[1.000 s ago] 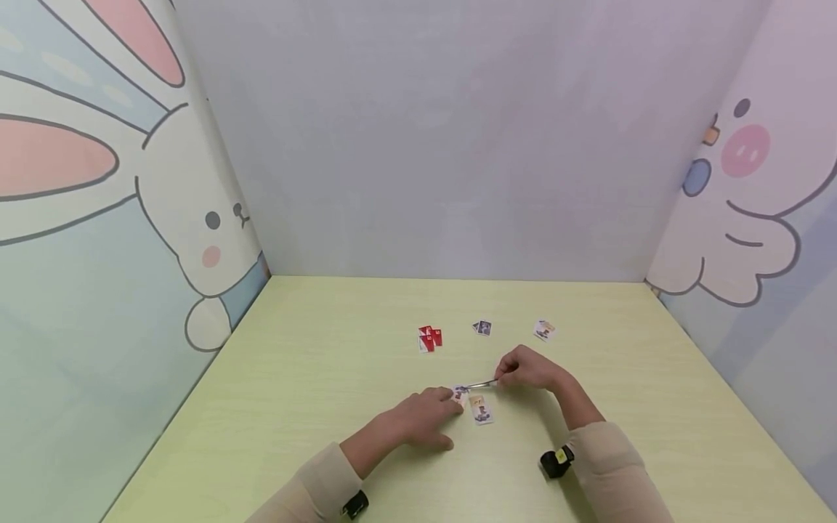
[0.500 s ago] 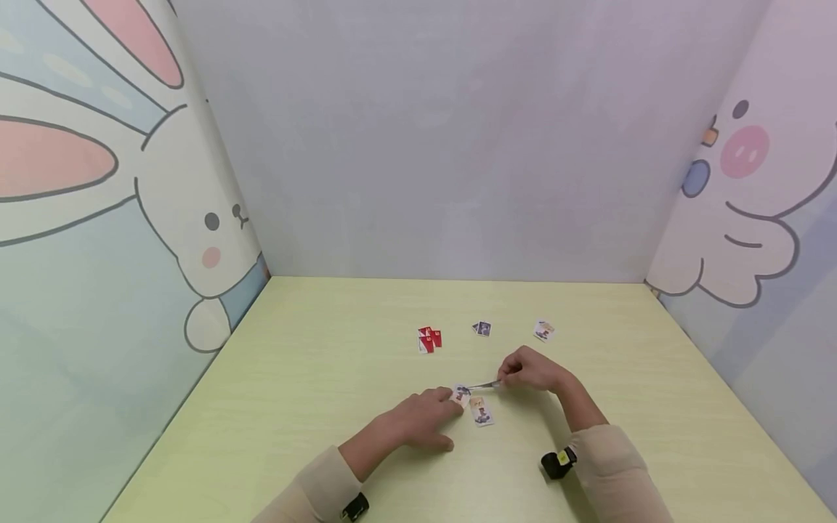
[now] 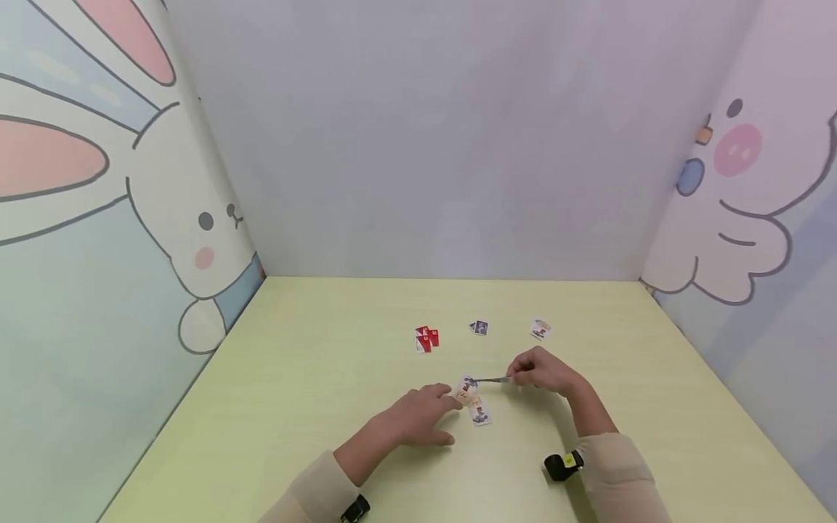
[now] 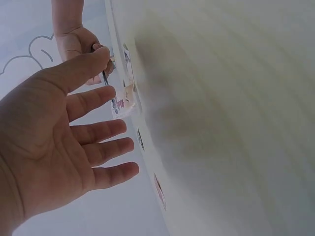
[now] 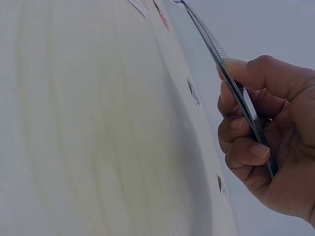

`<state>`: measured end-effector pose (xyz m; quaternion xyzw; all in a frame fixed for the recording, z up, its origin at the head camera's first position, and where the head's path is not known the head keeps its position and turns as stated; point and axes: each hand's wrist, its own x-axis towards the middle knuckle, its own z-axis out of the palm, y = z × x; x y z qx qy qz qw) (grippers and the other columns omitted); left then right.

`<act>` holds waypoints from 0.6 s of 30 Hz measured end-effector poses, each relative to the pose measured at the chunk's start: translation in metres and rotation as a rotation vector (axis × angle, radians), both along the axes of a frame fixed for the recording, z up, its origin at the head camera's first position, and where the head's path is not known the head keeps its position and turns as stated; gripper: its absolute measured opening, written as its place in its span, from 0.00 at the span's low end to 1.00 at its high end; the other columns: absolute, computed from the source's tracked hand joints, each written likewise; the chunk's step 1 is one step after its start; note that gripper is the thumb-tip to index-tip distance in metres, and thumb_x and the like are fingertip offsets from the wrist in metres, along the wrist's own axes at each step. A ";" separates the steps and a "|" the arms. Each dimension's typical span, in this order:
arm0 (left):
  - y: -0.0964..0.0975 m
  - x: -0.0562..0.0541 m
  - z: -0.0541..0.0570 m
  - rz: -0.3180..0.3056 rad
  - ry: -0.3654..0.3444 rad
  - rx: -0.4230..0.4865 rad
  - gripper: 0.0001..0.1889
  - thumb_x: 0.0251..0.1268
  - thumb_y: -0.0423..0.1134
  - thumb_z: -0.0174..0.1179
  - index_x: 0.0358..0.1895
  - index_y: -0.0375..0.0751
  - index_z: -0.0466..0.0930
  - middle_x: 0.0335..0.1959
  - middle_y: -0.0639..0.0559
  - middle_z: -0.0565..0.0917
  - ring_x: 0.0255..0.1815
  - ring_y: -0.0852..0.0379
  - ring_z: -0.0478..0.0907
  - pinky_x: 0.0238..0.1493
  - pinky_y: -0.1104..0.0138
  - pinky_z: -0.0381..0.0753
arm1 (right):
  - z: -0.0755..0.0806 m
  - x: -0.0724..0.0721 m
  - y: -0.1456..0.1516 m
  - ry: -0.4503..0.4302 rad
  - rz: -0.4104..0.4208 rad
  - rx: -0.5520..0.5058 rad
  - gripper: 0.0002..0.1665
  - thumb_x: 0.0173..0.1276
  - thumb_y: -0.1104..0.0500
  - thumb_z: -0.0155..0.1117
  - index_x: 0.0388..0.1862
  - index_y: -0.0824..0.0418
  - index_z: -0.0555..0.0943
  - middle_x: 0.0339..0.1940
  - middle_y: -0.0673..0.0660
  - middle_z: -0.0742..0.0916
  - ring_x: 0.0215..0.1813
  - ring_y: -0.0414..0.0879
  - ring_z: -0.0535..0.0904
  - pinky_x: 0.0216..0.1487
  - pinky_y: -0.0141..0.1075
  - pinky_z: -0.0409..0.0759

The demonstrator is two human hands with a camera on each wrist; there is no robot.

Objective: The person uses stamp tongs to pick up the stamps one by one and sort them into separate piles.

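Observation:
My right hand pinches a pair of metal tweezers between thumb and curled fingers. The tweezer tips meet the upper edge of a small picture card, which looks raised off the table in the left wrist view. A second picture card lies just below it, partly overlapped in the head view. My left hand is spread with nearly straight fingers just left of the raised card. Nothing lies in its palm in the left wrist view; whether a fingertip touches the card I cannot tell.
Farther back on the pale wooden table lie overlapping red-and-white cards, a small pile of dark cards and a light picture card pile. A grey back wall and cartoon-printed side walls surround the table.
My right hand has moved a little to the right with the tweezers. The card at their tips has come away from beside the left fingers and shows more fully. The left hand has barely moved.

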<state>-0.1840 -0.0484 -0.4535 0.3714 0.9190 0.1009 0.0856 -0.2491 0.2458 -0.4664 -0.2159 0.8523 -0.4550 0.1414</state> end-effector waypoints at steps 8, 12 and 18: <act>0.010 0.003 -0.007 -0.005 -0.015 0.013 0.26 0.54 0.53 0.65 0.58 0.53 0.75 0.61 0.51 0.71 0.61 0.54 0.67 0.53 0.55 0.72 | -0.003 0.009 0.012 0.009 -0.040 -0.001 0.04 0.60 0.67 0.61 0.32 0.67 0.83 0.20 0.53 0.77 0.19 0.40 0.63 0.20 0.31 0.63; 0.014 0.006 -0.008 -0.017 -0.006 0.008 0.26 0.54 0.54 0.65 0.57 0.53 0.76 0.60 0.51 0.71 0.60 0.54 0.68 0.52 0.55 0.73 | -0.007 0.014 0.021 -0.002 -0.079 -0.018 0.05 0.61 0.67 0.59 0.32 0.67 0.82 0.21 0.55 0.79 0.18 0.39 0.64 0.19 0.31 0.64; 0.016 0.007 -0.006 -0.014 -0.004 0.005 0.26 0.53 0.53 0.66 0.57 0.53 0.76 0.60 0.51 0.71 0.60 0.55 0.68 0.52 0.57 0.72 | -0.011 0.014 0.028 0.001 -0.108 -0.044 0.06 0.62 0.66 0.59 0.33 0.66 0.82 0.22 0.54 0.79 0.18 0.39 0.64 0.19 0.31 0.65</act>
